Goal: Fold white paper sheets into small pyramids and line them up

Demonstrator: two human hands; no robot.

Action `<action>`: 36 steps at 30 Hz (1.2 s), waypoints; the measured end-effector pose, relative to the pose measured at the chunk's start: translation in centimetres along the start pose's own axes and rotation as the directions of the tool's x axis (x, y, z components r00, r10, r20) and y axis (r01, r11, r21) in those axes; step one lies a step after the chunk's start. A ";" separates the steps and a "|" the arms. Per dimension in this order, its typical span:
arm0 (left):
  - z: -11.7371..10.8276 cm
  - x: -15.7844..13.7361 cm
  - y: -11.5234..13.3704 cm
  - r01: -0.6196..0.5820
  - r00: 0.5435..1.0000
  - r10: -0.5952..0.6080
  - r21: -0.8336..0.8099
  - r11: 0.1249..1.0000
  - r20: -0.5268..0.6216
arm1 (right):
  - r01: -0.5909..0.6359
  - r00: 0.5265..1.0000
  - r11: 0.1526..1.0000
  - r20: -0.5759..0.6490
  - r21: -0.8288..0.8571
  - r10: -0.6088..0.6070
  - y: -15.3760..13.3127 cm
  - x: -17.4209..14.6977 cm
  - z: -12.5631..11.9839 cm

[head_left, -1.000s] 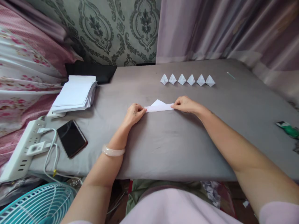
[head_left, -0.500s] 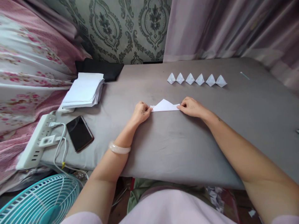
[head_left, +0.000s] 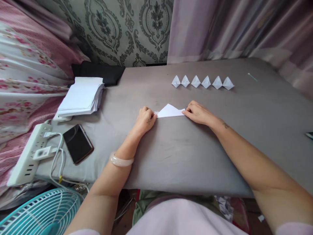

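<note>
A folded sheet of white paper (head_left: 169,111), with a raised point in its middle and a long straight near edge, lies on the grey-covered table (head_left: 186,156). My left hand (head_left: 146,118) pinches its left end between thumb and fingers. At the opposite end, my right hand (head_left: 195,112) is closed on the paper's right corner in the same way. Beyond my hands stands a row of several small folded paper shapes (head_left: 196,82), white and pointed at the top.
Left of my arm are a stack of white paper (head_left: 80,94), a black folder-like item (head_left: 111,75), a phone (head_left: 78,143) and a power strip (head_left: 28,156) with cables. A teal fan (head_left: 44,212) stands below the table edge. A thin stick (head_left: 252,77) lies far right.
The view has turned slightly, so most things sit a little further left. Both hands keep hold of the folded paper's ends, and its shape looks nearly the same.
</note>
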State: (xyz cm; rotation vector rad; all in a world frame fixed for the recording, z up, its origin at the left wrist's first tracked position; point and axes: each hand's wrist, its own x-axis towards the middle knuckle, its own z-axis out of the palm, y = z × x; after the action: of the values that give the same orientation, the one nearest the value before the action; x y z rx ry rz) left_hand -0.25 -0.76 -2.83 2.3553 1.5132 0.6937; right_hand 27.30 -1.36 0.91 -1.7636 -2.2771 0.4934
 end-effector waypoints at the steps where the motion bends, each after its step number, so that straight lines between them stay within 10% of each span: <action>1: 0.0 -0.1 0.1 -0.015 1.000 0.015 0.012 1.000 -0.006 | -0.003 1.000 1.000 0.016 -0.007 0.003 -0.2 -0.2 -0.1; 10: -0.5 -0.2 2.1 -0.059 0.997 0.051 0.152 0.987 0.056 | -0.049 0.995 0.995 0.081 -0.088 0.056 -1.4 -0.5 -0.5; 18: -0.7 0.1 2.7 -0.378 0.912 0.314 0.244 0.893 0.264 | -0.073 0.995 0.995 0.058 -0.070 0.077 -1.5 -0.7 -0.5; 33: -1.4 0.9 3.3 -0.379 0.869 0.215 0.319 0.869 0.446 | -0.127 0.937 0.990 -0.318 0.066 0.141 -0.7 -2.2 1.7; 36: -1.2 0.9 3.2 -0.382 0.873 0.226 0.316 0.868 0.432 | 0.059 0.933 0.998 -0.354 -0.029 -0.066 -3.5 -3.2 2.9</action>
State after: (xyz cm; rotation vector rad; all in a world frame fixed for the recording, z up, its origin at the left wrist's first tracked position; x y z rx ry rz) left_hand 1.93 -1.35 -0.14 2.8571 1.1937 -0.0466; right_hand 23.88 -5.61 -0.27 -1.6264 -2.0787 0.1263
